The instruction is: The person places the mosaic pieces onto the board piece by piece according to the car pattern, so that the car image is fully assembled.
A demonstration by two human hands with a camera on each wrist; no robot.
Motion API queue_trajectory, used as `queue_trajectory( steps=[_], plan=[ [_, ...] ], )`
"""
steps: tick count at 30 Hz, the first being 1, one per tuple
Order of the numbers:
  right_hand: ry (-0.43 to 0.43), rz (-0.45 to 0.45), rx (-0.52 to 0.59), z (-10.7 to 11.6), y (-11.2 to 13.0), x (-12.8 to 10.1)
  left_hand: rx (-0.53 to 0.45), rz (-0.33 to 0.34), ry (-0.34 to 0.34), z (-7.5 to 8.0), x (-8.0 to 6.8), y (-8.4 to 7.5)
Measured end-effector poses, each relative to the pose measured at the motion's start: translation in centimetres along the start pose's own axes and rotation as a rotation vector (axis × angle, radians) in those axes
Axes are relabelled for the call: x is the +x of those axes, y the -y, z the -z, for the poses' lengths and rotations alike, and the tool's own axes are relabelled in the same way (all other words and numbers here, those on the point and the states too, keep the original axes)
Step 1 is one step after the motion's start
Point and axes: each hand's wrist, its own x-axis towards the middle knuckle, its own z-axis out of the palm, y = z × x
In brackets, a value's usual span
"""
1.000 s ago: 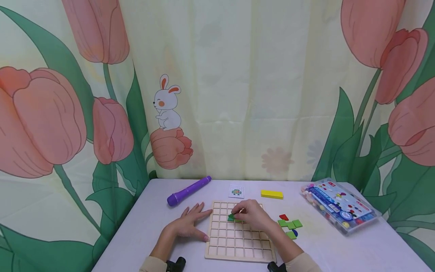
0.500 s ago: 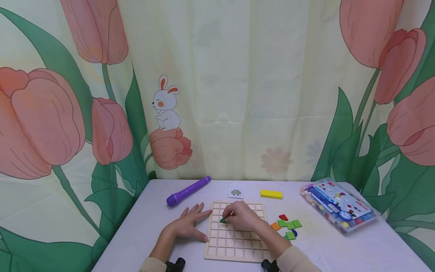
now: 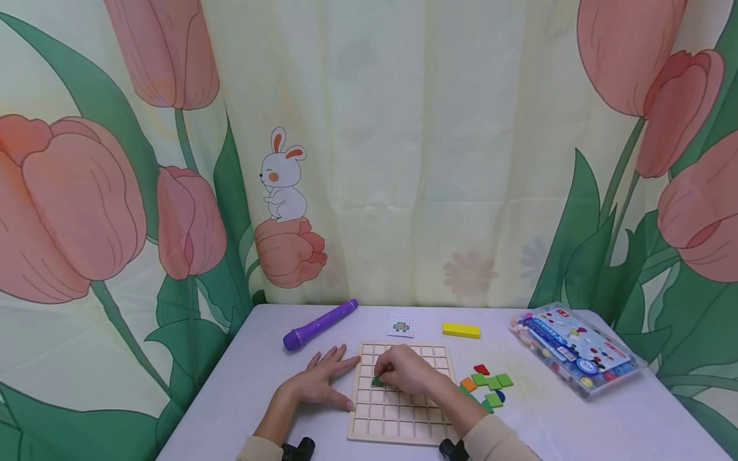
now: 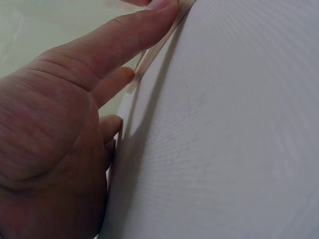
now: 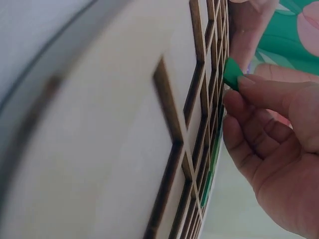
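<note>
A wooden grid board (image 3: 398, 440) lies flat on the white table. My left hand (image 3: 319, 381) rests at its left edge with fingers spread and straight; in the left wrist view the thumb (image 4: 119, 42) touches the board's side. Over the left part of the grid, my right hand (image 3: 406, 369) pinches a small dark green piece (image 5: 232, 73) between thumb and fingers. The piece is tilted close to the cells in the right wrist view. Further green pieces (image 5: 214, 154) sit in the grid there, hidden by the right hand in the head view.
Right of the board lie several light green tiles (image 3: 504, 380), an orange tile (image 3: 468, 384), a red piece (image 3: 481, 369) and a blue piece (image 3: 500, 396). Behind are a purple microphone (image 3: 319, 324), a patterned card (image 3: 400, 325) and a yellow block (image 3: 461, 330). A clear plastic case (image 3: 579, 349) stands far right.
My right hand has moved left and slightly nearer over the board with the green piece, and its forearm has uncovered the orange tile. The left hand has stayed in place.
</note>
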Motion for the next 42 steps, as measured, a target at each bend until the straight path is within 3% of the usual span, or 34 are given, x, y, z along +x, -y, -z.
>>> queue_trajectory(
  steps=[34, 42],
  plan=[
    [0.012, -0.020, -0.097, -0.4, 0.3, -0.4, 0.026, -0.008, -0.001, 0.0, 0.0, 0.4],
    [-0.115, -0.016, -0.101, 1.9, 0.1, -2.3, 0.020, -0.017, -0.004, 0.0, 0.0, 0.3]
  ],
)
